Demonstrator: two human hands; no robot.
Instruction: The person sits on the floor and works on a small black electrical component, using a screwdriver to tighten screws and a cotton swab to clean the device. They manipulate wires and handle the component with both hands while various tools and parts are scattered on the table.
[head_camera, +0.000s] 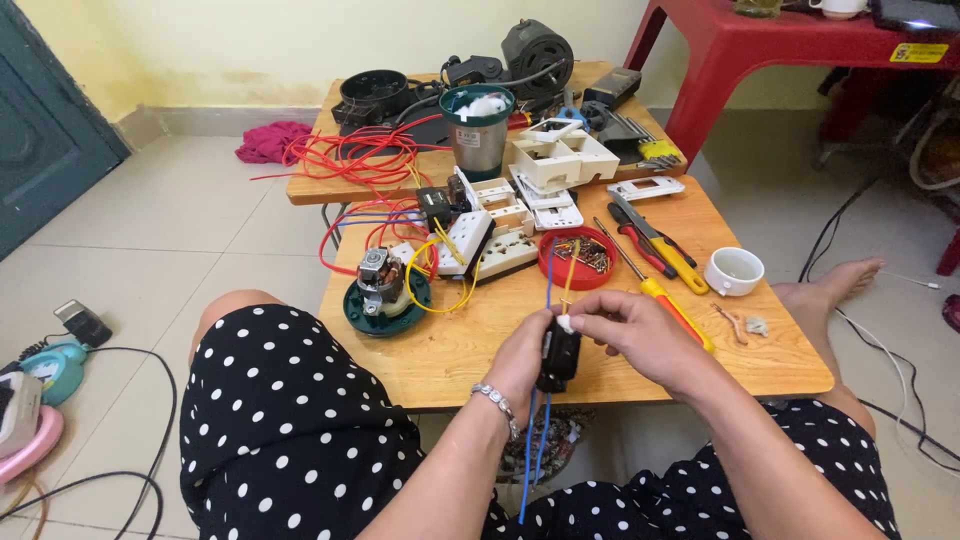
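Upright over the near edge of the low wooden desk (640, 372), a small black plastic block (558, 357) stands long axis vertical, gripped by the left hand (527, 362); the right hand (640, 335) pinches its white tip (565, 323), blue wire (532, 440) trailing down.

The left hand (522, 362) covered much of the black part (559, 357), so its shape could not be told. The small white piece (566, 323) pinched by the right hand (640, 340) was too small to identify. The blue wire (530, 460) ran under the tabletop's near edge. The red dish's (577, 258) contents were too fine to tell.
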